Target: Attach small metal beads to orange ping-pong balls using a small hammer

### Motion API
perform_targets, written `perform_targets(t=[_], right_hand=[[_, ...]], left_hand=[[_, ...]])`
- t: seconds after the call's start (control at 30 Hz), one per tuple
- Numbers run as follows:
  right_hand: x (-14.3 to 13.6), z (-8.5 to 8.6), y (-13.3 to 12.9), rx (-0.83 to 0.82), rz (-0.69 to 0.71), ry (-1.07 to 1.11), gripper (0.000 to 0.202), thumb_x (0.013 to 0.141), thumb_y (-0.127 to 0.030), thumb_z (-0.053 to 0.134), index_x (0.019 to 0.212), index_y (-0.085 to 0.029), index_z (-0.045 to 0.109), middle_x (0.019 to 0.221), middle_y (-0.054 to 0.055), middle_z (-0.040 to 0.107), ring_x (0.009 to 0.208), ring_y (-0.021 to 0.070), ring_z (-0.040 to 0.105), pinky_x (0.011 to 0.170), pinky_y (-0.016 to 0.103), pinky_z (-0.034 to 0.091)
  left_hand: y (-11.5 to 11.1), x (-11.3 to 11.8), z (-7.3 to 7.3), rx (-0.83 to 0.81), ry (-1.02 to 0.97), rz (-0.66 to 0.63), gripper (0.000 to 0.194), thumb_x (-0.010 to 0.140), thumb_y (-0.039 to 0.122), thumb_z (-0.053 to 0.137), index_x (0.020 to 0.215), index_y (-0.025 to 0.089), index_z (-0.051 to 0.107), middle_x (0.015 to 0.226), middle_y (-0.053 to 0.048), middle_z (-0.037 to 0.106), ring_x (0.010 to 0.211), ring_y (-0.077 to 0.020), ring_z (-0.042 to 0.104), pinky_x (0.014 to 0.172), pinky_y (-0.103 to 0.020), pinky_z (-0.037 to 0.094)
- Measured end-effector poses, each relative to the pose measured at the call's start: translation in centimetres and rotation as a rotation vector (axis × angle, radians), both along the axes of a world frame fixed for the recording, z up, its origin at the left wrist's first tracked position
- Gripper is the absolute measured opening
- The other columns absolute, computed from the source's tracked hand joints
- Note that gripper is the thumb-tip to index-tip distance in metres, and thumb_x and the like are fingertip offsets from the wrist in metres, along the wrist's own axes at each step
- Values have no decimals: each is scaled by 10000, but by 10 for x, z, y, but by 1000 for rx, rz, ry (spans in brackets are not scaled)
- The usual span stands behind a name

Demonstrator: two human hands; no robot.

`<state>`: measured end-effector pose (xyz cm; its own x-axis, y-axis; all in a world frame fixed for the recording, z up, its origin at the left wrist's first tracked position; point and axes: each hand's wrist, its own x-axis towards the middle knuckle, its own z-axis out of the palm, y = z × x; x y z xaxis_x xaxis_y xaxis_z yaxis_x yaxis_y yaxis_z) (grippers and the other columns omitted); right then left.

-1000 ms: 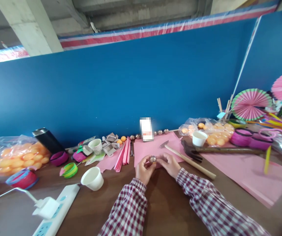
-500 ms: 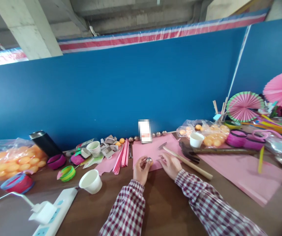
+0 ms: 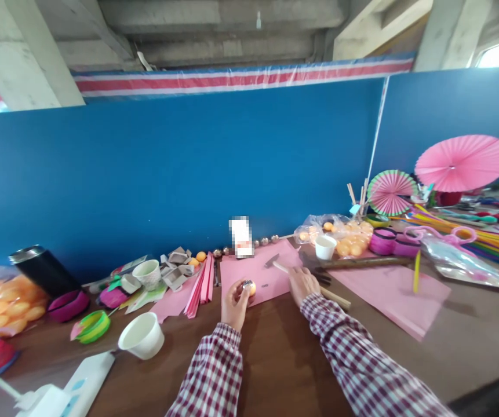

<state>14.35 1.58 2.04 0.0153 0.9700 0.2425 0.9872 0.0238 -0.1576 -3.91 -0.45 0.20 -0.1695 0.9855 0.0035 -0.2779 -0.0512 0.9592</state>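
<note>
Between the fingertips of my left hand (image 3: pixel 234 304) are a shiny metal ball (image 3: pixel 246 284) and an orange ball (image 3: pixel 252 288), pressed against each other. My right hand (image 3: pixel 303 284) is closed around the wooden handle of a hammer (image 3: pixel 335 297), whose head (image 3: pixel 272 260) rests over the pink paper (image 3: pixel 232 271). Dark print shows on that paper between my hands. Several metal balls (image 3: pixel 263 241) stand in a row along the paper's back edge.
White cups (image 3: pixel 141 336) stand left and at the back right (image 3: pixel 325 247). Bags of orange balls (image 3: pixel 353 238) lie on both sides. A dark bottle (image 3: pixel 44 272) and power strip (image 3: pixel 88 379) are left; folded pink strips (image 3: pixel 206 286), a stick (image 3: pixel 371 262) and pink fans (image 3: pixel 464 164) are also around.
The view has swung to the right. My right hand has closed on the hammer handle, where before it was beside it. The orange ball in my left hand shows more clearly.
</note>
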Motion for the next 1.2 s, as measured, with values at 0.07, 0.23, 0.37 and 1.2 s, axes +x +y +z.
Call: perform_targets(t=[0.07, 0.23, 0.37, 1.2], right_hand=[[0, 0, -1, 0, -7, -1, 356, 839, -142, 242, 1053, -226, 514, 978, 63, 567, 874, 181, 458, 700, 279, 323], [0, 3, -3, -9, -8, -6, 381, 848, -149, 228, 1116, -251, 480, 997, 60, 566, 896, 174, 457, 718, 273, 326], [1, 5, -2, -29, 9, -4, 376, 850, -167, 247, 1139, -262, 468, 978, 68, 571, 882, 159, 467, 729, 267, 327], [-12, 10, -13, 214, 241, -28, 405, 832, -183, 317, 1218, -297, 357, 901, 36, 584, 800, 144, 500, 666, 237, 356]], left_hand=[[0, 0, -1, 10, 21, 15, 437, 582, 337, 667, 950, 126, 559, 877, -87, 620, 718, -153, 613, 662, -306, 525], [2, -3, -5, 137, 177, 47, 486, 497, 240, 726, 943, 128, 569, 869, -82, 635, 770, -166, 610, 707, -284, 508], [4, -6, -7, 120, 192, 31, 463, 525, 252, 709, 950, 133, 569, 897, -83, 626, 747, -161, 614, 665, -273, 521], [11, -13, -18, 145, 349, 232, 446, 571, 282, 654, 985, 153, 551, 855, -66, 626, 632, -117, 588, 579, -219, 480]])
